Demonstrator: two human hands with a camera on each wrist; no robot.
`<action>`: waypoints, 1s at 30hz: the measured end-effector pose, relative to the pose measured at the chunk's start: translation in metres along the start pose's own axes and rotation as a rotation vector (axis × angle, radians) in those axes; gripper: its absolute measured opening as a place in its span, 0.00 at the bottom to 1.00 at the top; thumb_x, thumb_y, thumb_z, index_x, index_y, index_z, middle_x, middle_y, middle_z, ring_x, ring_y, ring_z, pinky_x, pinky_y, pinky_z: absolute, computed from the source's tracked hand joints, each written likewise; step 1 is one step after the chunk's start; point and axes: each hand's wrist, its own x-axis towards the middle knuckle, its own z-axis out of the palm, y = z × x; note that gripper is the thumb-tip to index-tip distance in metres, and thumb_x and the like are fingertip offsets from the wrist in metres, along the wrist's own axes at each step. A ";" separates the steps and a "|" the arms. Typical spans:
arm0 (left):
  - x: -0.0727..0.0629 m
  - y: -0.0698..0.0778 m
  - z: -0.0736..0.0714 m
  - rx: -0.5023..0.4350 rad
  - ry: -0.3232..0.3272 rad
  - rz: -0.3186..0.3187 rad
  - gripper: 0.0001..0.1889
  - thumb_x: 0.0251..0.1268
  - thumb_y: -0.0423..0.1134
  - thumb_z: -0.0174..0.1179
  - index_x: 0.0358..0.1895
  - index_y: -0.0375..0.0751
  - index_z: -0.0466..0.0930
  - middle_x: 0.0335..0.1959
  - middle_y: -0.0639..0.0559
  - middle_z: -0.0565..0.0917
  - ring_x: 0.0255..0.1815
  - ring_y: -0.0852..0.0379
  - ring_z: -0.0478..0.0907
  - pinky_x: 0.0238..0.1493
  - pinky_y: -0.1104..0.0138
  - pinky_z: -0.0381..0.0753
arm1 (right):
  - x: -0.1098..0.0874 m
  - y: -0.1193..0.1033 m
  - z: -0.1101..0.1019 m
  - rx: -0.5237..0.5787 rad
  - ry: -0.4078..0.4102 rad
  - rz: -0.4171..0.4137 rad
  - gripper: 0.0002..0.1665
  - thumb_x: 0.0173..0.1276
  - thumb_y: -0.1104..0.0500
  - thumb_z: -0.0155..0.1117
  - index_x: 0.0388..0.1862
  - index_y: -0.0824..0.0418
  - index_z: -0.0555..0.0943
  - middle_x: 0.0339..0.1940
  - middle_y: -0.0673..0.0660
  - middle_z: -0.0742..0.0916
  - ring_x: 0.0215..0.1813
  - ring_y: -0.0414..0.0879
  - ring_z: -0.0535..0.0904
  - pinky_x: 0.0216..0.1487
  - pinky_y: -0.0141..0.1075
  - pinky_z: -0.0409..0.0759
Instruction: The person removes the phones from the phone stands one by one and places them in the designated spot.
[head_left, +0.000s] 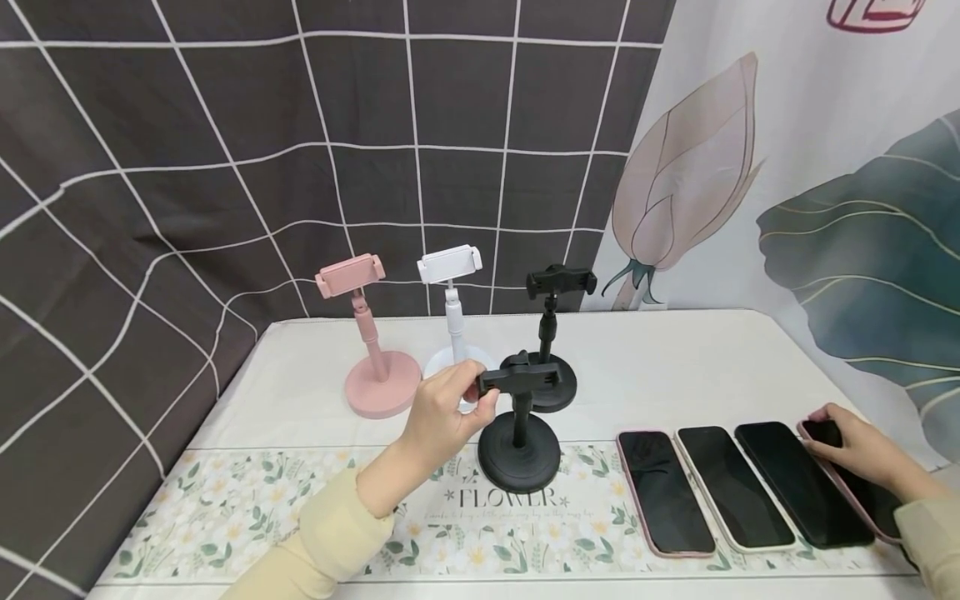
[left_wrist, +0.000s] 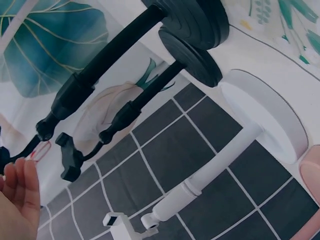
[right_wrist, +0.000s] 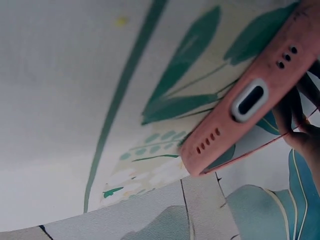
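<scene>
In the head view my left hand (head_left: 450, 408) pinches the left end of the clamp on the front black phone stand (head_left: 519, 450), which stands upright on its round base. The left wrist view shows the fingers of my left hand (left_wrist: 20, 200) at the edge, beside that stand's head, which is mostly cut off. At the right, my right hand (head_left: 862, 450) grips the upper end of the rightmost smartphone (head_left: 870, 500). The pink case (right_wrist: 225, 120) of this phone, with its charging port and speaker holes, fills part of the right wrist view.
Behind stand a pink phone stand (head_left: 382, 383), a white phone stand (head_left: 454, 317) and a second black phone stand (head_left: 551, 333). Three more smartphones, a pink-edged one (head_left: 666, 492), a pale-edged one (head_left: 735, 487) and a black one (head_left: 802, 483), lie side by side on the flowered tablecloth (head_left: 247, 508).
</scene>
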 end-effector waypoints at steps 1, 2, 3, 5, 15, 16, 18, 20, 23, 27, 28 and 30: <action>0.000 0.001 -0.001 -0.004 -0.014 -0.016 0.15 0.70 0.46 0.43 0.33 0.37 0.71 0.17 0.52 0.73 0.19 0.61 0.69 0.20 0.75 0.69 | 0.000 0.001 0.000 0.016 -0.004 0.007 0.20 0.53 0.61 0.72 0.36 0.70 0.72 0.31 0.65 0.80 0.34 0.15 0.59 0.28 0.23 0.62; 0.000 0.002 -0.002 -0.014 -0.034 -0.038 0.15 0.70 0.46 0.44 0.35 0.37 0.71 0.17 0.52 0.73 0.19 0.61 0.69 0.21 0.76 0.69 | 0.000 0.002 0.001 0.033 -0.003 0.012 0.18 0.55 0.61 0.70 0.36 0.70 0.72 0.31 0.65 0.80 0.35 0.14 0.59 0.29 0.22 0.61; 0.000 0.004 -0.003 -0.029 -0.060 -0.063 0.14 0.69 0.45 0.44 0.38 0.37 0.70 0.18 0.51 0.74 0.19 0.61 0.70 0.22 0.76 0.70 | -0.001 0.002 0.001 0.048 0.001 0.015 0.17 0.57 0.61 0.69 0.37 0.70 0.72 0.31 0.64 0.80 0.35 0.13 0.58 0.29 0.21 0.60; 0.001 0.008 -0.005 -0.078 -0.116 -0.131 0.13 0.67 0.43 0.46 0.45 0.36 0.68 0.22 0.49 0.78 0.20 0.61 0.73 0.23 0.77 0.73 | -0.002 0.004 0.000 0.067 0.013 0.029 0.15 0.63 0.59 0.64 0.38 0.70 0.72 0.32 0.58 0.81 0.37 0.10 0.55 0.30 0.22 0.59; 0.003 0.011 0.016 -0.444 -0.257 -0.574 0.36 0.54 0.36 0.68 0.66 0.44 0.61 0.56 0.46 0.77 0.50 0.53 0.78 0.46 0.62 0.80 | 0.000 -0.050 -0.003 0.057 0.086 -0.166 0.11 0.72 0.67 0.49 0.49 0.73 0.69 0.49 0.78 0.74 0.65 0.11 0.37 0.76 0.39 0.42; 0.002 0.008 0.019 -0.480 -0.276 -0.595 0.36 0.53 0.35 0.69 0.66 0.43 0.63 0.57 0.45 0.76 0.53 0.52 0.77 0.48 0.61 0.80 | 0.001 -0.059 -0.004 0.044 0.100 -0.215 0.10 0.71 0.68 0.50 0.49 0.73 0.70 0.49 0.77 0.74 0.66 0.12 0.34 0.76 0.30 0.35; -0.002 0.003 0.026 -0.523 -0.326 -0.622 0.34 0.53 0.34 0.69 0.65 0.40 0.66 0.58 0.44 0.77 0.55 0.49 0.77 0.49 0.61 0.81 | 0.005 -0.076 -0.005 0.017 0.139 -0.312 0.09 0.69 0.69 0.52 0.47 0.70 0.71 0.49 0.75 0.75 0.68 0.16 0.33 0.71 0.19 0.30; -0.008 -0.002 0.032 -0.547 -0.385 -0.666 0.28 0.55 0.34 0.67 0.61 0.37 0.71 0.54 0.42 0.79 0.51 0.47 0.80 0.46 0.64 0.82 | 0.008 -0.091 -0.006 -0.001 0.179 -0.389 0.08 0.67 0.69 0.56 0.45 0.68 0.73 0.49 0.72 0.76 0.70 0.18 0.35 0.69 0.16 0.32; -0.014 -0.005 0.038 -0.551 -0.451 -0.715 0.20 0.59 0.35 0.64 0.54 0.33 0.76 0.48 0.38 0.82 0.47 0.44 0.81 0.45 0.68 0.82 | 0.009 -0.112 -0.006 -0.017 0.189 -0.439 0.09 0.66 0.67 0.58 0.45 0.65 0.74 0.50 0.70 0.76 0.72 0.22 0.37 0.72 0.21 0.33; -0.018 -0.004 0.042 -0.563 -0.473 -0.733 0.16 0.63 0.37 0.60 0.51 0.32 0.77 0.46 0.37 0.82 0.47 0.43 0.81 0.45 0.70 0.82 | 0.004 -0.136 -0.005 -0.027 0.166 -0.446 0.11 0.65 0.67 0.60 0.46 0.64 0.75 0.53 0.68 0.76 0.74 0.26 0.38 0.77 0.36 0.38; -0.018 -0.004 0.043 -0.569 -0.472 -0.728 0.16 0.63 0.37 0.59 0.51 0.32 0.77 0.46 0.37 0.82 0.47 0.43 0.81 0.45 0.70 0.82 | 0.003 -0.142 -0.004 -0.028 0.171 -0.463 0.11 0.64 0.66 0.60 0.46 0.63 0.76 0.53 0.67 0.76 0.75 0.26 0.39 0.77 0.35 0.39; -0.018 -0.005 0.045 -0.564 -0.468 -0.705 0.16 0.63 0.38 0.59 0.50 0.33 0.77 0.46 0.38 0.82 0.47 0.44 0.81 0.44 0.71 0.82 | 0.000 -0.153 -0.002 -0.026 0.188 -0.504 0.07 0.69 0.62 0.56 0.44 0.62 0.77 0.52 0.67 0.78 0.75 0.27 0.41 0.77 0.33 0.39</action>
